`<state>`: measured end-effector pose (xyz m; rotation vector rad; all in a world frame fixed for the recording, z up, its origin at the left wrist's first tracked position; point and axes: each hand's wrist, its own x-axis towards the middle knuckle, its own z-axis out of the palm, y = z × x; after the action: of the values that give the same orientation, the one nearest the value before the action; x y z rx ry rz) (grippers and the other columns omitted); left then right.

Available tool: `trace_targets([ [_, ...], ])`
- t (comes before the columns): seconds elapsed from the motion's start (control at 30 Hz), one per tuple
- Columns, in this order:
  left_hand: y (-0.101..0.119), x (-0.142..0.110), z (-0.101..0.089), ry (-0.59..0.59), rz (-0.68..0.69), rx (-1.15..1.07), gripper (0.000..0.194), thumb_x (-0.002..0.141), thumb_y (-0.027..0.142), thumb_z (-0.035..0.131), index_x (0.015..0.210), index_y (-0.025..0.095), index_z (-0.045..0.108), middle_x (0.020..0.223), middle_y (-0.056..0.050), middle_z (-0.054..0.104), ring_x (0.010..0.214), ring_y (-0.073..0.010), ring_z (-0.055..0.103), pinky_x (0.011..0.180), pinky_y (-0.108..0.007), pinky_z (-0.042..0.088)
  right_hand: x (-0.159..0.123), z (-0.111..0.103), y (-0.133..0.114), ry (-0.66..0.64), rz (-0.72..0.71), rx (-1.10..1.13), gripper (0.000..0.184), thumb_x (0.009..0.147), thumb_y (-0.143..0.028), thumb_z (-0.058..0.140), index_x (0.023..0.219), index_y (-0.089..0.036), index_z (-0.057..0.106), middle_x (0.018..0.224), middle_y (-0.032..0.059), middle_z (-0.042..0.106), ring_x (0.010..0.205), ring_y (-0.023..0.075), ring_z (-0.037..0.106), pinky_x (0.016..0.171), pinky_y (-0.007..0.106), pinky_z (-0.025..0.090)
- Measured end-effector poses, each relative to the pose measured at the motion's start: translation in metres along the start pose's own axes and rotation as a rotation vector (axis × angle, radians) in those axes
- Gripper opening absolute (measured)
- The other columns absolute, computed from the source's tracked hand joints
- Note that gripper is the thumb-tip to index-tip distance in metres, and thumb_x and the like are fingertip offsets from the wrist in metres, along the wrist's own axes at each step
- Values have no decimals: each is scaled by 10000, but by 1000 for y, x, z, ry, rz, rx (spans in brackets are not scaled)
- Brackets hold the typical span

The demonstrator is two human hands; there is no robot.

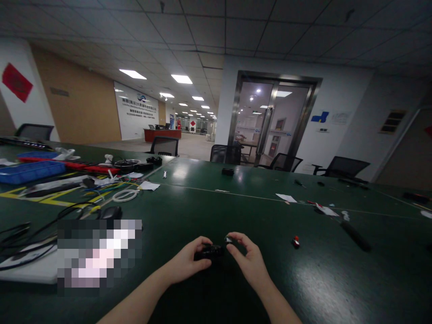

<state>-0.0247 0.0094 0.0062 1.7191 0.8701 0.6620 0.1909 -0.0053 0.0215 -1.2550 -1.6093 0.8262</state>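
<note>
Low in the middle of the head view, my left hand is closed around a small dark object, glossy black and longish, lying sideways just over the green table. Its exact kind does not show. To the right of it, my right hand pinches a tiny pale, shiny piece between thumb and forefinger. A narrow gap separates this piece from the black object's right end. Further right on the table lies a small red, white and black item.
On the left are a blue tray, tangled wires, a coiled white cable, a black computer mouse and a blurred-out patch. A small black box sits ahead. A long dark bar lies right. Chairs line the far edge.
</note>
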Motion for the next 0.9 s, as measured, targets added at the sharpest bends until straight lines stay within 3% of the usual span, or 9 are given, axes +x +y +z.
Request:
trace_targets([
  [0.23,1,-1,0,-4,15,-26,346,793,205,580,1111,209,444,1017,-23,595,916,-180,565,774,-285,429,2,-5,2,118,-39,36,294,759,-377,589,1022,-246,612,1042,33,647,1031,227,557,948,438,371],
  [0.47,0,-1,-1,2,22,-8,367,792,201,573,1133,216,437,1027,-24,598,928,-179,562,798,-287,418,8,-7,15,220,-83,94,378,741,-399,611,1081,-238,575,1026,49,646,990,223,579,888,409,416],
  [0.9,-4,-1,-1,36,36,29,411,770,170,576,1150,227,430,1051,-25,574,967,-196,552,846,-321,409,8,-8,19,346,-57,133,395,737,-410,612,1078,-219,556,1034,61,628,973,221,574,870,404,436],
])
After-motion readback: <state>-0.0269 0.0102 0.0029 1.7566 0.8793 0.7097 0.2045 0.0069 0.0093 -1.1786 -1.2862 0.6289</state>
